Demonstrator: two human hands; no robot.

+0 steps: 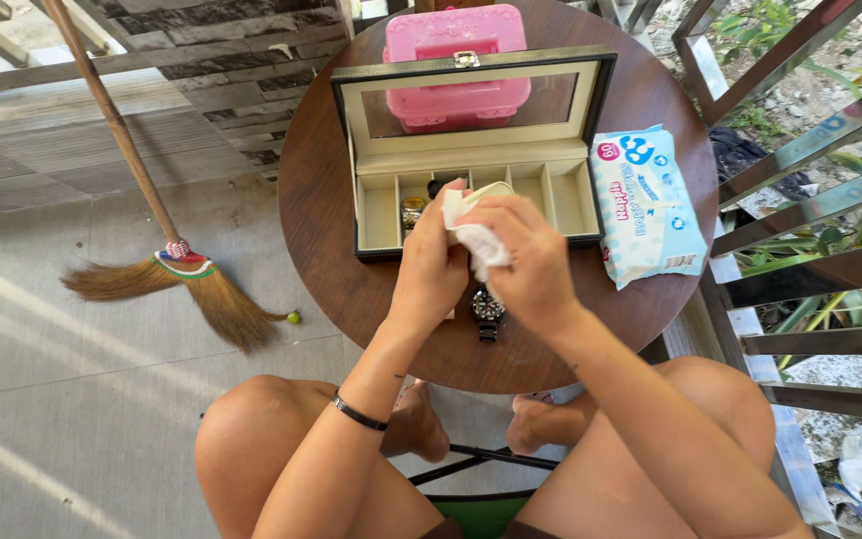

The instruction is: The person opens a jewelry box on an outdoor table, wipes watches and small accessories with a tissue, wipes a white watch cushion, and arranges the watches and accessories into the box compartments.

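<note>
Both hands closed: left hand, right hand pinching white wipe between; watch just near-side, on tabletop.

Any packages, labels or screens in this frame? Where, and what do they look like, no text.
Wet-wipe pack: on the round wooden table, right of the open watch box; soft flat rectangular pouch, white and light blue with a small red patch.
Pink plastic case: behind the watch box lid, at the table's far edge; rounded rectangular, plain pink, no label visible.
No signs or screens in view.
</note>
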